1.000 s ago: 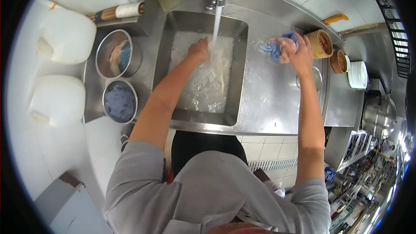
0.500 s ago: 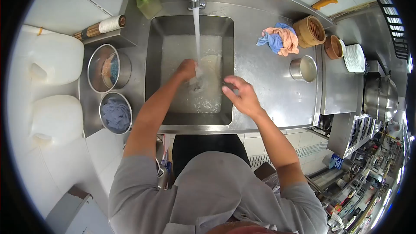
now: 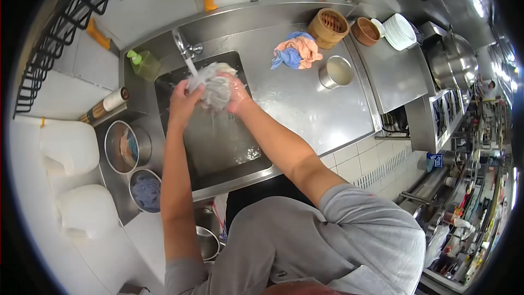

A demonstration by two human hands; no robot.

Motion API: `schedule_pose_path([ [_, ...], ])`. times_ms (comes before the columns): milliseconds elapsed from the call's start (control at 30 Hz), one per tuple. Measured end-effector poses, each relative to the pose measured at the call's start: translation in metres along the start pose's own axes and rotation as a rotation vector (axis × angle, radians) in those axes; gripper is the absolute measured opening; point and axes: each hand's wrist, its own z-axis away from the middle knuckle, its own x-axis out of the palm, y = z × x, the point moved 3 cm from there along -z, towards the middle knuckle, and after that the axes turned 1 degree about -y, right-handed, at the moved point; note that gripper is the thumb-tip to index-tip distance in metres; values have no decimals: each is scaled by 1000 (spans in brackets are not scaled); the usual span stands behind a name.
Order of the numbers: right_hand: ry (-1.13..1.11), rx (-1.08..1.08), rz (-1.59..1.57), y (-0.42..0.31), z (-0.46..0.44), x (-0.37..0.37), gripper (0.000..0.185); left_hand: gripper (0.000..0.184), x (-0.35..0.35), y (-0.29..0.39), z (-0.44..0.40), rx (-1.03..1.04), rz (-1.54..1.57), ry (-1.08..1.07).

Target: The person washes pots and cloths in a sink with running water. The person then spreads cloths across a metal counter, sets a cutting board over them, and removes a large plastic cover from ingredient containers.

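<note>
Both hands grip a wet whitish-grey cloth [image 3: 214, 88], bunched up over the metal sink [image 3: 232, 176]. My left hand [image 3: 184, 101] holds its left side, close to the falling water. On the opposite side, my right hand [image 3: 236, 93] is wrapped round the cloth's edge, its fingers partly hidden. Water from the running tap [image 3: 184, 49] pours onto the bundle and drips into the sink, where cloudy water stands.
A green-topped soap bottle [image 3: 144, 65] stands behind the sink. To the left are a steel pot [image 3: 143, 145] and a bowl of grey-blue cloth [image 3: 146, 188]. On the right counter lie blue and orange cloths [image 3: 298, 52], beside a bamboo steamer [image 3: 328, 28] and a steel container [image 3: 335, 72].
My left hand has lifted the cloth out of the water to the tap. My right hand has come in from the sink's right edge and taken hold too. The view has turned and shifted.
</note>
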Motion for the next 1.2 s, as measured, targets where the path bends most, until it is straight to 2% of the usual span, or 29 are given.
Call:
schedule_pose_path([
  [100, 224, -166, 311, 10, -36, -30, 43, 51, 19, -23, -4, -193, 444, 1],
  [133, 245, -171, 451, 15, -40, -29, 42, 62, 23, -52, -16, -265, 586, -50],
  [200, 279, -173, 733, 21, -43, -24, 40, 64, 38, -51, -13, -302, 929, -163],
  [233, 242, -281, 1059, 16, -43, -22, 43, 65, 42, -50, -13, -317, 1100, -215],
  [267, 194, -383, 1383, 14, -42, -20, 46, 68, 43, -64, -22, -240, 1252, -381],
  [300, 126, -478, 1700, 20, -40, -17, 48, 66, 47, -87, -38, -117, 1142, -404],
  [333, 132, -337, 1893, 14, -24, 8, 57, 63, 49, -111, -57, -4, 1027, -415],
  [367, 165, -342, 2072, 12, -14, 21, 68, 60, 41, -126, -66, 100, 905, -416],
  [400, 201, -346, 2250, 10, -3, 33, 78, 54, 37, -132, -61, 7, 969, -296],
  [433, 285, -528, 2409, 17, 0, 33, 90, 48, 42, -136, -53, -80, 1034, -174],
  [567, 413, -598, 2084, 4, 18, 69, 104, 39, 39, -95, -30, -194, 849, -121],
  [600, 470, -641, 2057, 0, 20, 78, 95, 37, 39, -79, -28, -220, 805, -123],
  [700, 225, -359, 1635, -15, 6, 78, 83, 32, 28, -63, -43, -273, 675, -167],
  [733, 246, -316, 1623, -15, -2, 70, 72, 31, 25, -69, -49, -285, 637, -198],
  [867, 292, -383, 1665, -15, -2, 78, 57, 34, 20, -97, -64, -438, 617, -261],
  [933, 342, -454, 1733, -17, -1, 89, 44, 37, 17, -89, -51, -371, 892, -285],
  [1067, 377, -686, 1338, -29, -26, 75, 22, 55, 20, -48, -12, -210, 1214, -274],
  [1167, 474, -701, 1077, -21, -34, 65, 22, 66, 35, -45, -5, -220, 1290, -177],
  [1200, 461, -636, 1043, -16, -47, 46, 28, 69, 36, -43, -8, -254, 1281, -130],
])
